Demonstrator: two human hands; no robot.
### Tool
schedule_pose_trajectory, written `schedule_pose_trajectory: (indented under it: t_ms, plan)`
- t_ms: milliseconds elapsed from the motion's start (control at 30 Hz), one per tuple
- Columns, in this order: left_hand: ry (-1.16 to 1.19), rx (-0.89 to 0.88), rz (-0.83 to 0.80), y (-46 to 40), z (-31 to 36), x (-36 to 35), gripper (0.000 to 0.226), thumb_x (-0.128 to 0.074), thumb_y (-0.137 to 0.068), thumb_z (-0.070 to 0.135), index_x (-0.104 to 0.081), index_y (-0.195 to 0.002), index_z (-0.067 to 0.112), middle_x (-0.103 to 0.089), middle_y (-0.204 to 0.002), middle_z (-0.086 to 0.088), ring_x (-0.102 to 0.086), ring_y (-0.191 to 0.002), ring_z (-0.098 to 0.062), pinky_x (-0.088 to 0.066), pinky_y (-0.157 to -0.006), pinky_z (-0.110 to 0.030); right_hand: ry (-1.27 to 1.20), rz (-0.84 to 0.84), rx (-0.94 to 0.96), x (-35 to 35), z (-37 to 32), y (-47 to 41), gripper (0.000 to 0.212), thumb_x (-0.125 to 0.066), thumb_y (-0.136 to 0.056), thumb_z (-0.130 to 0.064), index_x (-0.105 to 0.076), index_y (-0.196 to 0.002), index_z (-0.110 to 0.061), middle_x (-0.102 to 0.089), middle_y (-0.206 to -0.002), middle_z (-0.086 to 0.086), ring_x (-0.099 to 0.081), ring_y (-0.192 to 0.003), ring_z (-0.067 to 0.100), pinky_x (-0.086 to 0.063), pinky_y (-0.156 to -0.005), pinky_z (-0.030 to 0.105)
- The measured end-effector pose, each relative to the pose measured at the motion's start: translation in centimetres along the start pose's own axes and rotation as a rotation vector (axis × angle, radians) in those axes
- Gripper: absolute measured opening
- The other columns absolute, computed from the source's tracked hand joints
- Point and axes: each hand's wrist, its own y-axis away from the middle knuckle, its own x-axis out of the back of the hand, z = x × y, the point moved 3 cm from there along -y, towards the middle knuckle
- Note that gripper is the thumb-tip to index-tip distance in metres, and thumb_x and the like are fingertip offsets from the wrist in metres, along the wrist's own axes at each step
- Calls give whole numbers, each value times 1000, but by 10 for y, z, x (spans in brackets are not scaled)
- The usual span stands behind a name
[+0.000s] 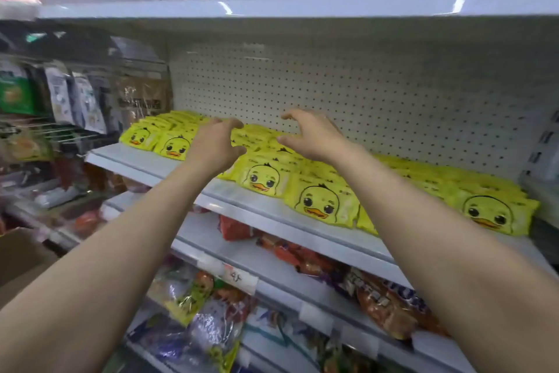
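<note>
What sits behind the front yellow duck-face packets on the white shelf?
More yellow duck-face packets in rows, back to the white pegboard wall. The left hand and right hand hide the middle rows.

Bright, even light from overhead fills the scene — white streaks of glare sit on the front lip of the upper shelf (302,6) and on the pegboard above it. Beneath that shelf lies a soft shadow band. The yellow duck packets (320,200) read fairly sharp; the goods left of them are smeared and hazy. Shelf lines bow toward the frame edges — wide-angle distortion.
</note>
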Motion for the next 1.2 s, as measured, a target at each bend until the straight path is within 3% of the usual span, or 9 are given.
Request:
schedule_pose_trajectory:
  t_ms: [300,567,967,1200]
  plan:
    - [-147,82,124,84,-191,101,49,-66,-84,37,-55,-129,21,-56,-122,-15,-53,-110,-37,-41,-95,-43,-123,-18,285,-106,-196,-26,56,-60,-84,-54,-50,-134,-30,-53,-139,-2,-45,-130,21,-41,-105,44]
    - [-263,187,205,125,-317,145,47,-65,-86,38,-55,-129,22,-56,-122,-10,-50,-114,-35,-44,-95,-47,-200,-107,428,-192,-315,-64,57,-59,-90,-51,-47,-141,-27,-46,-146,-2,-38,-136,22,-35,-109,38]
    - [-348,437,75,77,-570,148,46,-63,-87,41,-55,-129,24,-55,-125,-8,-49,-115,-34,-45,-93,-46,-310,-338,532,-390,-481,-217,57,-55,-92,-53,-42,-142,-31,-44,-145,-6,-36,-135,18,-40,-105,40]
    - [-306,529,-142,56,-718,105,42,-63,-86,38,-56,-124,21,-55,-122,-11,-49,-110,-39,-46,-91,-47,-243,-569,472,-529,-537,-289,56,-58,-91,-51,-45,-140,-28,-47,-143,-1,-39,-134,24,-39,-103,40]
